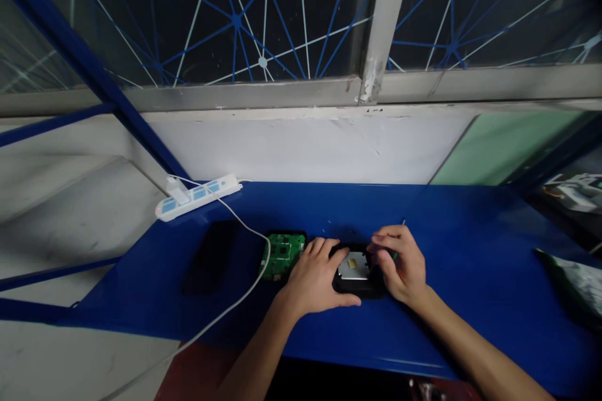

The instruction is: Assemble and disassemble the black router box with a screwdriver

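A black casing (360, 289) with a silver metal plate (353, 267) inside lies on the blue table. My left hand (320, 279) grips the casing's left side, its thumb along the near edge and its fingers toward the far edge. Over the right side of the casing, my right hand (402, 263) is closed around a slim tool (396, 255). Only a bit of green and a thin end beyond the knuckles show of this tool; its kind is hidden. Left of my left hand sits a green circuit board (283, 255) in a dark housing.
A white power strip (200, 196) with a plugged-in adapter stands at the back left. Its white cable (239, 302) crosses the circuit board and runs off the near edge. A dark flat object (210, 257) lies at the left, and a shiny bag (576, 282) at the right.
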